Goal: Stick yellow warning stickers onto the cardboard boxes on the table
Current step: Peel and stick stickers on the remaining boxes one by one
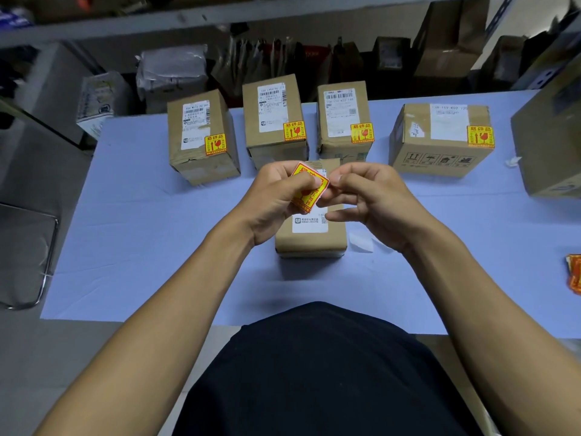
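Observation:
A yellow warning sticker [309,191] with red print is pinched between my left hand [276,199] and my right hand [374,202], held in the air over a small cardboard box [311,237] at the table's centre. That box carries a white shipping label and shows no yellow sticker where it is visible; my hands hide its far half. Behind it stands a row of several cardboard boxes [201,136], each with a yellow sticker [215,144] at the lower right of its top face.
The table [141,231] has a pale blue cover. A pile of stickers [573,273] lies at the right edge, and a peeled backing paper [361,242] lies beside the centre box. A large box [550,146] stands far right. Shelves with parcels are behind.

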Available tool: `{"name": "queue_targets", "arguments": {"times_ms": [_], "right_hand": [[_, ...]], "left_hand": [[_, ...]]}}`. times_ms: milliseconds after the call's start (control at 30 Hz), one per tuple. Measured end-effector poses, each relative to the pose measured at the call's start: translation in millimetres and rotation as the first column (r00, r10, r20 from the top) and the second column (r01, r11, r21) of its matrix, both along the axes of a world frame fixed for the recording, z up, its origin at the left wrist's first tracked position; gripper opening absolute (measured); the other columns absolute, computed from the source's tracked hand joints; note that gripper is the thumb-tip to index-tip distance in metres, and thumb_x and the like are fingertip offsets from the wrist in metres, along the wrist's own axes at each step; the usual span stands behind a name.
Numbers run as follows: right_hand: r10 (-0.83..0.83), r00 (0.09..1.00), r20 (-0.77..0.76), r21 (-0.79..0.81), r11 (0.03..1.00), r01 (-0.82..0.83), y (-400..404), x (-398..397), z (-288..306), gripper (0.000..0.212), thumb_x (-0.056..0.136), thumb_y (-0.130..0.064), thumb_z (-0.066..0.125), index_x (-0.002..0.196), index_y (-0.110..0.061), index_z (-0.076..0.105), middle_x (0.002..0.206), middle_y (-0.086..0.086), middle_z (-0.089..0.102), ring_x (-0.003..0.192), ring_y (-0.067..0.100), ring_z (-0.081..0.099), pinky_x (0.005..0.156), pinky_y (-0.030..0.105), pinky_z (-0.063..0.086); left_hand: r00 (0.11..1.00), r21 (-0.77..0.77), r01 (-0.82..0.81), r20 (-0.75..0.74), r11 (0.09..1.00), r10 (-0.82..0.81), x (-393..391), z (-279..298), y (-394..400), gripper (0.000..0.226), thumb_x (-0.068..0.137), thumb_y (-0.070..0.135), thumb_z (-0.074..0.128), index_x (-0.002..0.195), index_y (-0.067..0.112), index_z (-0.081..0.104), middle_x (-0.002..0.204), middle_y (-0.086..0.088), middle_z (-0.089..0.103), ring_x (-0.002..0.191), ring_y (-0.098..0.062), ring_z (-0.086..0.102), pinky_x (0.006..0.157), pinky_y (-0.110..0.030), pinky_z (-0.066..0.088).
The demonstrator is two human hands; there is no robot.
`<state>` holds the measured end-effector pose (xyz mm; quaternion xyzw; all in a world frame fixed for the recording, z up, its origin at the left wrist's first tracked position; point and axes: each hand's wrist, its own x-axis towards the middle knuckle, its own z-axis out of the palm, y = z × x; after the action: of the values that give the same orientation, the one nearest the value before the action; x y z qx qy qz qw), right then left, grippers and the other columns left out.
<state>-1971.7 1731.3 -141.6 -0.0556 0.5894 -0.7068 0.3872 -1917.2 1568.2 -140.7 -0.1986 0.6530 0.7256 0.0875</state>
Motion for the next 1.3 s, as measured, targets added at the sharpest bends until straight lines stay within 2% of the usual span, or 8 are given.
{"name": "queue_targets", "arguments": {"times_ms": [367,500,667,833,1000,1167,1300], "right_hand": [[0.026,0.997,-0.078,0.054,0.998,-0.021,-12,9,-3,0.028,0.101,-0.005,0.045,0.078,-0.014,0.060,0.064,-0.001,0.061,0.068,0.014,0.066,0.062,0.030,0.060],[0.006,0.993,-0.118,0.056,0.998,0.001,-15,14,-3,0.030,0.100,-0.005,0.042,0.077,-0.017,0.057,0.066,0.002,0.060,0.065,0.012,0.063,0.057,0.027,0.057],[-0.079,0.997,0.009,0.001,0.997,0.079,-15,17,-2,0.026,0.101,-0.007,0.040,0.084,-0.011,0.059,0.071,0.009,0.065,0.069,0.021,0.068,0.054,0.027,0.058],[-0.113,0.990,0.085,-0.050,0.992,0.117,-13,21,0,0.022,0.099,-0.004,0.047,0.082,-0.008,0.061,0.068,0.010,0.065,0.062,0.020,0.069,0.052,0.023,0.058],[-0.102,0.987,0.126,-0.102,0.988,0.115,-11,24,-3,0.018,0.098,-0.004,0.052,0.083,-0.007,0.061,0.067,0.008,0.067,0.059,0.017,0.069,0.057,0.023,0.060],[-0.077,0.986,0.148,-0.139,0.986,0.097,-9,25,-5,0.012,0.098,-0.004,0.055,0.088,-0.004,0.061,0.074,0.012,0.067,0.063,0.017,0.069,0.056,0.022,0.059],[-0.041,0.989,0.143,-0.149,0.987,0.062,-7,25,-7,0.010,0.099,-0.009,0.055,0.093,-0.004,0.061,0.080,0.014,0.068,0.068,0.018,0.070,0.058,0.024,0.060]], "left_hand": [[1.000,0.051,0.014,-0.009,0.999,-0.014,7,5,-1,0.020,0.094,-0.002,0.053,0.080,0.006,0.064,0.062,-0.001,0.067,0.054,-0.009,0.061,0.049,-0.018,0.046],[1.000,0.060,-0.010,0.007,0.998,0.010,10,2,1,0.015,0.094,0.001,0.056,0.084,0.007,0.064,0.064,-0.002,0.066,0.056,-0.010,0.060,0.049,-0.019,0.046],[0.999,0.040,-0.029,0.026,0.999,0.028,14,-2,-1,0.013,0.091,0.003,0.061,0.082,0.008,0.068,0.077,-0.012,0.065,0.064,-0.016,0.059,0.053,-0.024,0.043],[0.999,0.053,-0.038,0.023,0.998,0.037,17,2,0,0.016,0.093,0.000,0.058,0.081,0.007,0.066,0.067,-0.005,0.067,0.056,-0.011,0.062,0.049,-0.020,0.047],[0.999,0.051,-0.031,0.009,0.998,0.030,20,3,1,0.018,0.093,-0.001,0.056,0.080,0.008,0.064,0.066,-0.004,0.065,0.057,-0.013,0.060,0.050,-0.021,0.046],[1.000,0.047,-0.023,0.000,0.999,0.023,23,2,0,0.016,0.093,0.001,0.057,0.081,0.009,0.065,0.068,-0.004,0.065,0.061,-0.014,0.059,0.055,-0.023,0.046],[0.999,0.067,-0.033,-0.006,0.997,0.034,24,0,1,0.004,0.080,0.012,0.065,0.082,0.010,0.068,0.072,-0.007,0.067,0.062,-0.015,0.061,0.057,-0.026,0.046]]}}
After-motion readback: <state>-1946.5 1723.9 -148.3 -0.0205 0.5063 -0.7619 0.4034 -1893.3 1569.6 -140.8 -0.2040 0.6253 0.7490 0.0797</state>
